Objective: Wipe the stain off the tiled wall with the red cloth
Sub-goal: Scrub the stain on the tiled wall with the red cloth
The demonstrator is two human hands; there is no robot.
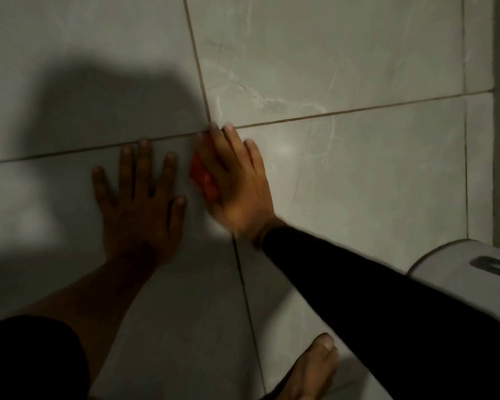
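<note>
The tiled wall [344, 67] is grey marble-look tile with thin grout lines. My right hand [237, 183] lies flat on it just below the crossing of two grout lines, pressing the red cloth [204, 179] against the tile. Only a strip of the cloth shows at the left edge of my palm; the rest is hidden under the hand. My left hand [140, 197] rests flat on the wall beside it, fingers spread, holding nothing. That hand sits in deep shadow. No stain is visible; the right hand is slightly blurred.
A white rounded fixture [459, 264] with a dark slot stands at the right edge, close under my right forearm. A bare foot [315, 368] shows at the bottom. A wall corner [494, 111] runs down the far right. A large shadow covers the left tiles.
</note>
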